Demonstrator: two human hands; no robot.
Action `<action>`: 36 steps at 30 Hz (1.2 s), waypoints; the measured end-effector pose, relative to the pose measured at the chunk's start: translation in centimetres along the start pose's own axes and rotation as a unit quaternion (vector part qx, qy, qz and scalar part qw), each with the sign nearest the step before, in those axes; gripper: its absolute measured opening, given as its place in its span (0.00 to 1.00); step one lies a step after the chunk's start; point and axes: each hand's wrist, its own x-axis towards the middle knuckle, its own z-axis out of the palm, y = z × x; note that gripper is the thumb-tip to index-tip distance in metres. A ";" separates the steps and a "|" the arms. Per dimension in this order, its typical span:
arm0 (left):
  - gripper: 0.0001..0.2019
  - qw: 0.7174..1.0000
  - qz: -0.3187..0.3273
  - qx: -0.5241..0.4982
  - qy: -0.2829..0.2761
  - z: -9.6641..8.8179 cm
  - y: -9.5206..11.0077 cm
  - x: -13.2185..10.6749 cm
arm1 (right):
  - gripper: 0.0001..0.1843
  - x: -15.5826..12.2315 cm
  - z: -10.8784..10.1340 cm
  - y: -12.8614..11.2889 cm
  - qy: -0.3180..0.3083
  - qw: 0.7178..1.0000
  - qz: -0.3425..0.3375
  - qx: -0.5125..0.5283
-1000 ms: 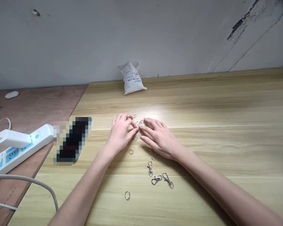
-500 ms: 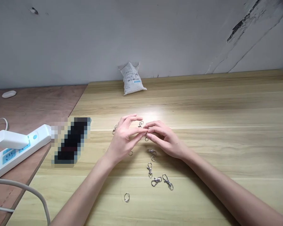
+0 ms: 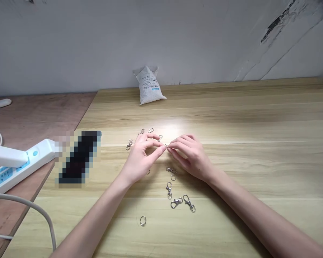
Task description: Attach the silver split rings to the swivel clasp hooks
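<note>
- The left hand pinches thumb and forefinger together on a small metal piece, perhaps a ring.
- The right hand clamps its fingertips on the piece's other side.
- The piece sits between both hands, over the table.
- Four clips lie nearer the person.

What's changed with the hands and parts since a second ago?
Left hand moved right; the right hand, then spread, has drawn its fingers into a pinch. Their fingertips now meet at a small metal piece, too tiny to identify. No release is clearly visible.
Unchanged: three nearest clasps, nearest ring, white packet.
</note>
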 end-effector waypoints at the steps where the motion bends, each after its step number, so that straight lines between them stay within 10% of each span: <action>1: 0.06 0.999 -0.018 -0.025 -0.009 0.1 0.0 0.0 | 0.06 0.0 0.0 0.0 0.000 1.000 -0.016 -0.025; 9: 0.08 0.985 -0.109 -0.129 -0.043 0.0 0.2 0.3 | 0.09 0.1 -0.5 -0.1 0.004 0.984 -0.088 -0.152; 22: 0.05 0.993 -0.054 -0.094 -0.039 0.1 -0.2 0.2 | 0.12 -0.3 -0.6 0.0 -0.046 0.988 -0.062 -0.136; 30: 0.03 0.974 0.132 0.162 0.091 0.4 0.3 -0.4 | 0.13 0.0 -0.4 -1.2 -0.067 0.992 0.098 0.034; 32: 0.03 0.943 0.204 0.237 0.113 0.5 0.3 -0.5 | 0.15 0.1 -0.7 -1.7 -0.116 0.951 0.213 0.191; 36: 0.05 0.878 0.325 0.325 0.132 0.4 0.3 -0.3 | 0.17 0.7 -1.7 -1.9 -0.190 0.762 0.366 0.500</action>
